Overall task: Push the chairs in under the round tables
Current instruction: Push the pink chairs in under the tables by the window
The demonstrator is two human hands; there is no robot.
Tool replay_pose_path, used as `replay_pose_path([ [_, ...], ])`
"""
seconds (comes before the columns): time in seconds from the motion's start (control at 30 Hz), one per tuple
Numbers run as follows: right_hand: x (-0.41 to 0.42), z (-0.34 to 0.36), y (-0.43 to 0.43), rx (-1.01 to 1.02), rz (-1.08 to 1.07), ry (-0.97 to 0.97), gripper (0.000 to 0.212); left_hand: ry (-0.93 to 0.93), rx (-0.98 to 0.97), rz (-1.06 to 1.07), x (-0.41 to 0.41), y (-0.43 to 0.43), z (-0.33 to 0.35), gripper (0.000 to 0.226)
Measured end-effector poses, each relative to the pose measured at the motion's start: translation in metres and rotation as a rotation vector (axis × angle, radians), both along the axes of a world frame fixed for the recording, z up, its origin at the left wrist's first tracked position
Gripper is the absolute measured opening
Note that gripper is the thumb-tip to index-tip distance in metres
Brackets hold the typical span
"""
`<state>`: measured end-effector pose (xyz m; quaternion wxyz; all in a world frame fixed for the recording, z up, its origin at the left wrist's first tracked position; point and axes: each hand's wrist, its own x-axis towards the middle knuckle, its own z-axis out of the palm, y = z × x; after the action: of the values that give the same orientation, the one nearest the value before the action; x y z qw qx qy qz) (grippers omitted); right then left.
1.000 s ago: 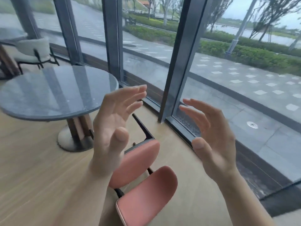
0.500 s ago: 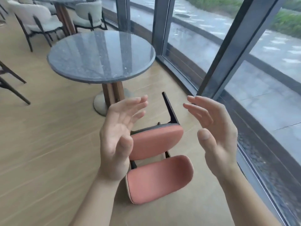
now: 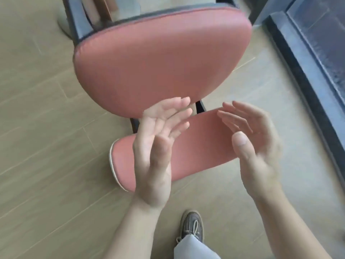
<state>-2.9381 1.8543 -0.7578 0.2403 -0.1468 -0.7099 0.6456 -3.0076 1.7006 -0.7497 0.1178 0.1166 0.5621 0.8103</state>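
Finding: the person has stepped up to the chair (image 3: pixel 162 58), and the view has dropped from the round table onto it. Only the table's post (image 3: pixel 103 6) now shows, just past the seat's far edge. Left hand (image 3: pixel 155 150) and right hand (image 3: pixel 257 146) have come down over the backrest (image 3: pixel 201 146), palms facing, fingers straight and spread, gripping nothing. The blur hides whether either hand touches the padding. The chair stands on the floor (image 3: pixel 37 128) beside the window frame (image 3: pixel 308 71), apparently unmoved. Assessment: reach nearly complete, push not yet begun.
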Motion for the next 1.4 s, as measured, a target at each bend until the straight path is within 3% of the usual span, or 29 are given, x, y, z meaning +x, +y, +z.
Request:
replay_pose_path([
  [0.13,0.015,-0.159,0.005,0.004,-0.035,-0.126,0.047,-0.180,-0.030,0.027,0.031,0.010,-0.167,0.064],
  [0.3,0.047,-0.326,0.011,-0.081,-0.173,-0.221,0.053,-0.519,-0.091,0.082,0.069,0.025,-0.336,0.075],
  [0.43,0.072,-0.417,0.010,-0.215,-0.317,-0.360,0.046,-0.792,-0.132,0.108,0.091,0.034,-0.420,0.066],
  [0.53,0.072,-0.446,0.012,-0.284,-0.457,-0.384,0.039,-0.941,-0.123,0.157,0.110,0.039,-0.446,0.075],
  [0.67,0.068,-0.463,0.003,-0.330,-0.634,-0.475,0.043,-1.151,-0.189,0.440,0.123,0.039,-0.455,0.092],
  [0.83,0.062,-0.470,-0.006,-0.541,-0.655,-0.665,0.064,-1.061,-0.238,0.741,0.106,0.042,-0.459,0.060],
  [1.0,0.046,-0.453,0.000,-0.775,-0.651,-0.546,0.050,-1.101,-0.095,0.834,0.090,0.039,-0.447,0.058],
  [1.17,0.035,-0.368,-0.009,-0.696,-0.675,-0.516,0.054,-1.038,-0.086,0.877,0.074,0.029,-0.350,0.095],
  [1.4,-0.050,-0.157,0.001,-0.552,-0.643,-0.497,0.073,-0.890,-0.211,0.944,-0.015,0.032,-0.149,0.062],
])
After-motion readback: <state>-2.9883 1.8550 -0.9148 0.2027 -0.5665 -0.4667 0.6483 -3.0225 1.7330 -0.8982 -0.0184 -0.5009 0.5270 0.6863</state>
